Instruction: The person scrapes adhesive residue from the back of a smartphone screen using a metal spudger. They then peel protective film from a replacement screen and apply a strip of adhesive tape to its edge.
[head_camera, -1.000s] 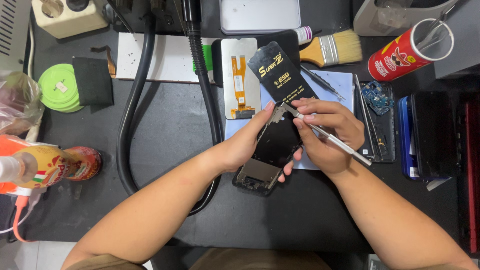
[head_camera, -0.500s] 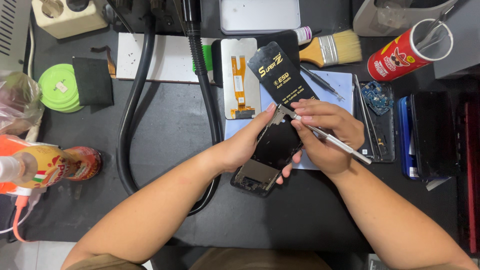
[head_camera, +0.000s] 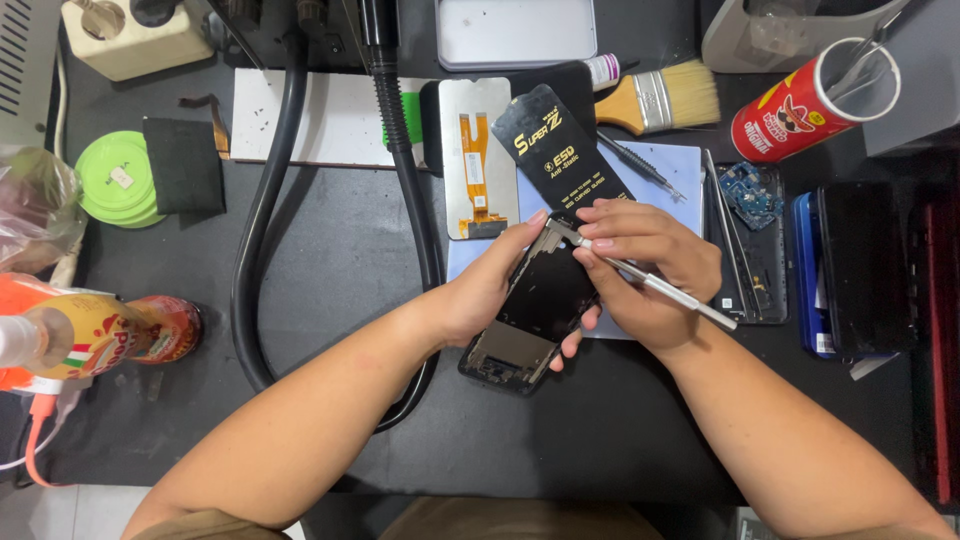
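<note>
My left hand (head_camera: 487, 292) grips an opened black phone frame (head_camera: 532, 308) from its left side, holding it tilted above the dark table. My right hand (head_camera: 645, 268) holds a thin metal tool (head_camera: 650, 283) like a pen, with its tip pressed at the phone's upper edge near my left index fingertip. Part of the phone's right side is hidden by my right fingers. Under both hands lies a pale blue mat (head_camera: 668, 170).
A black packet with gold print (head_camera: 560, 145) and a loose display panel with an orange ribbon cable (head_camera: 478, 158) lie just behind the hands. A brush (head_camera: 660, 98), red can (head_camera: 810, 103), opened phones (head_camera: 750, 245), black hoses (head_camera: 262, 210), green tape rolls (head_camera: 112, 180) and bottles (head_camera: 90, 335) surround them.
The phone and both hands have barely shifted; the tool tip stays at the phone's upper edge.
</note>
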